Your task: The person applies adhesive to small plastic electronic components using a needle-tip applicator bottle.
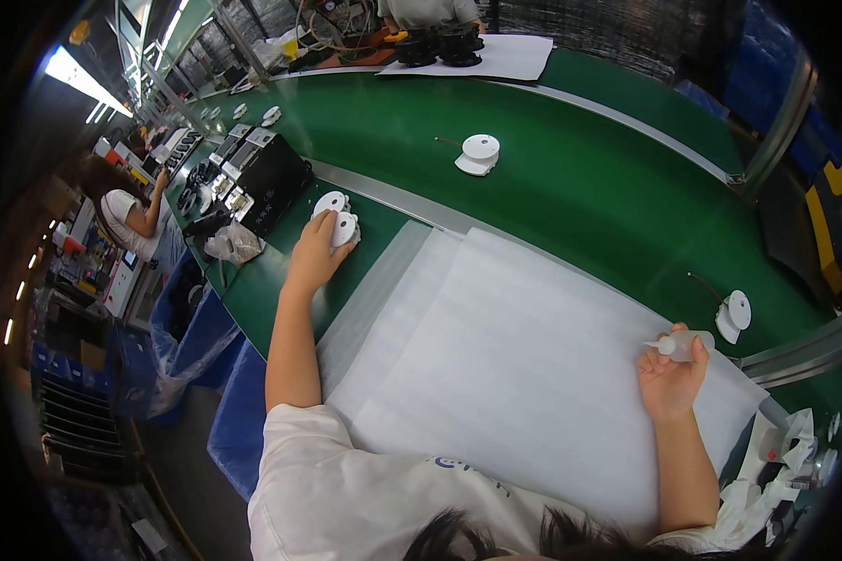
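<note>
Left of the white sheet [496, 374], on the green worktop [257, 292]: two white spool-like parts [329, 200], side by side. Left hand [316, 251] on the nearer one, thumb and fingers around its edge; can't tell if clamped. Right hand [671, 381] above sheet's right side, fingers clamped on translucent nozzle bottle [683, 347], tip pointing left. Beyond, green belt [589, 206] carries more white parts [482, 148].

Bottle [683, 345]: cloudy white, thin nozzle, near four o'clock; lying on its side, nozzle toward nine. Two white spools [344, 227], near ten o'clock: round faces, small dark centre holes, close together, nearer one partly covered.
</note>
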`<state>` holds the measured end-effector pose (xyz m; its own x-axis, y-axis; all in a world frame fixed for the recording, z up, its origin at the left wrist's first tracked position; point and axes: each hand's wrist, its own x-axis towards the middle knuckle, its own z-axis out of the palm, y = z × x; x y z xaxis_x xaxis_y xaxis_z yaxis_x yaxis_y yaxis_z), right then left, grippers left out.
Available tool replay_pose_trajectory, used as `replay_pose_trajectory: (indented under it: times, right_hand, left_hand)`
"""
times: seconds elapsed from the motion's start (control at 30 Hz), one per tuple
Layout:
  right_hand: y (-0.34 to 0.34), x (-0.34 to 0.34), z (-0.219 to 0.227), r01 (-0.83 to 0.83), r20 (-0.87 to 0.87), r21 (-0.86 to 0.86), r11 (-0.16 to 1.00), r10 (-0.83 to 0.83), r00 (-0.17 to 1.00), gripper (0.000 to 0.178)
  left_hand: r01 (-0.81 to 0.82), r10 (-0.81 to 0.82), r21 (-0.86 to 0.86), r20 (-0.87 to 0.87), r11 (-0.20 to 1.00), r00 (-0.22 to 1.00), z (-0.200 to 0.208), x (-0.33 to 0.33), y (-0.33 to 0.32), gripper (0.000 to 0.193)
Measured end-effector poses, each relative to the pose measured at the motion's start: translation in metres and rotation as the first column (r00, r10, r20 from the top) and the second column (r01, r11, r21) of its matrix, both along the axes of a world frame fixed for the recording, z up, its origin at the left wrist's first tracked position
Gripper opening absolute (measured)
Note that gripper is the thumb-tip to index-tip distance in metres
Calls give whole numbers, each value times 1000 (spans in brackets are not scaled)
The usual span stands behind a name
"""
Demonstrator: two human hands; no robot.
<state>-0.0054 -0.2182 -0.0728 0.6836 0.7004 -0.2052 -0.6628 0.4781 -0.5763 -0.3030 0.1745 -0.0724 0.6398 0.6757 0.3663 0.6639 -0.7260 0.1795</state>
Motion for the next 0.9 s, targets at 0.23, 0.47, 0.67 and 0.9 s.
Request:
replay_pose_trajectory:
  times: [0.23, 0.47, 0.67, 0.9]
  right_hand:
    - [-2, 0, -1, -42, 25, 30, 999, 41, 999, 29]
    - [-2, 1, -1, -44, 15, 36, 998, 44, 999, 28]
    - [-1, 0, 2, -52, 56, 38, 998, 50, 997, 28]
    - [-2, 4, -5, -80, 38, 69, 994, 77, 996, 28]
  left_hand:
    - [-1, -1, 50, 38, 999, 999, -2, 3, 0, 57]
    - [-71, 67, 109, 45, 991, 997, -14, 14, 1, 56]
    - [-237, 241, 237, 12, 942, 970, -18, 27, 18, 57]
    - [-412, 384, 221, 158, 884, 910, -13, 31, 8, 72]
